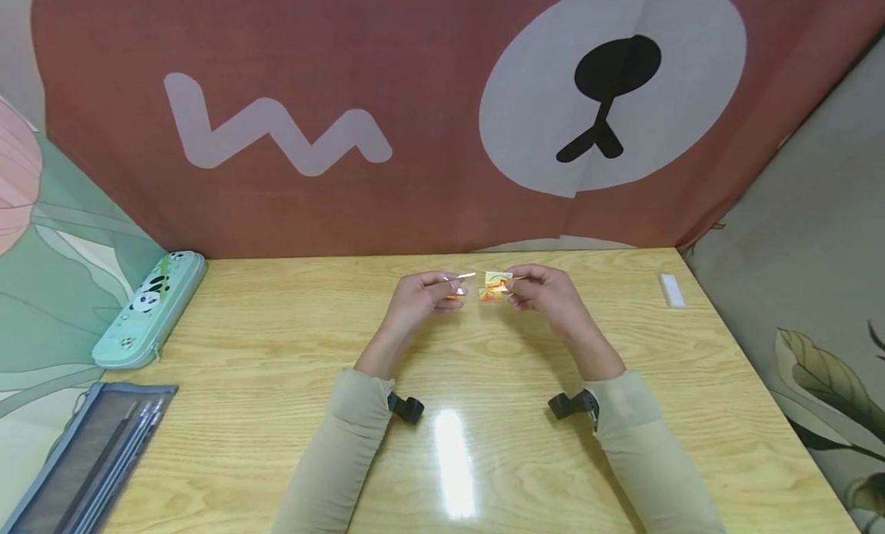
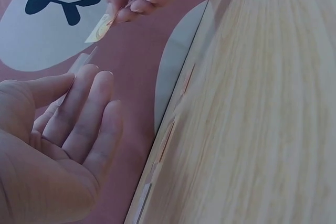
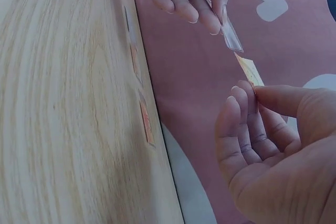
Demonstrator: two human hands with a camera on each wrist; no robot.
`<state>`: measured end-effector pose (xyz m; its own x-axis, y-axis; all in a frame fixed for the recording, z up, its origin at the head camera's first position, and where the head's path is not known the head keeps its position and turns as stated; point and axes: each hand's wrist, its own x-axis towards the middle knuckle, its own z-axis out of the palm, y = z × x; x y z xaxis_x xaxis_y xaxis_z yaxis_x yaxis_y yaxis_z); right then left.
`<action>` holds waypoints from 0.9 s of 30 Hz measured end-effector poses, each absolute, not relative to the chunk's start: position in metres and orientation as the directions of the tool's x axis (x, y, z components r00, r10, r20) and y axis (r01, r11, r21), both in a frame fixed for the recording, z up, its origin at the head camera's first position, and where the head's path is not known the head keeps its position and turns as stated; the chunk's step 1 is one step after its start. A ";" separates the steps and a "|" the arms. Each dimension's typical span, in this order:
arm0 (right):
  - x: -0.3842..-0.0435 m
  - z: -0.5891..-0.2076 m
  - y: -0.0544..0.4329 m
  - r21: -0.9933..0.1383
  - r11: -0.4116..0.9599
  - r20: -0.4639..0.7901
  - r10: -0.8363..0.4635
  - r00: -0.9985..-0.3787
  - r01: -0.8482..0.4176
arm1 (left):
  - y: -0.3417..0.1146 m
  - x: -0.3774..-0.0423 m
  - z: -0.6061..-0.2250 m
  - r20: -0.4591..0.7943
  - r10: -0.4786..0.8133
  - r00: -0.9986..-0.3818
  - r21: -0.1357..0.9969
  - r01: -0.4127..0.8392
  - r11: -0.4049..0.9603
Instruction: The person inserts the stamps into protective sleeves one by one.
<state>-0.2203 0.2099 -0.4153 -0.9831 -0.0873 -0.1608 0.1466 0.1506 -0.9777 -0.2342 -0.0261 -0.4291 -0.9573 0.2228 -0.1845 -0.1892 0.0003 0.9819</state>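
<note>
Between thumb and fingertips, my left hand pinches a small clear plastic piece, like a flat sleeve. Facing it, my right hand pinches a small yellow-orange printed card by its edge. The card's free end points at the clear piece, close to it in both wrist views. Both hands are raised over the far part of the table. Beneath them, near the table's back edge, lie flat orange printed pieces, and a clear strip adjoins one of them in the right wrist view.
A mint panda pencil case stands at the table's left edge. In front of it lies a mesh zip pouch with long thin items inside. A small white block lies far right. A printed cloth hangs behind the table.
</note>
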 end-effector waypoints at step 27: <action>-0.217 -0.411 0.201 -0.987 0.091 -0.141 -0.144 -0.979 0.129 | -0.024 -0.234 -0.430 -0.151 0.199 -0.968 0.985 -0.164 -0.051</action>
<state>-0.2174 0.2013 -0.4105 -0.9793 -0.1444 -0.1415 0.1292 0.0911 -0.9874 -0.2337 -0.0244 -0.4298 -0.9684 0.1986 -0.1508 -0.1639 -0.0512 0.9851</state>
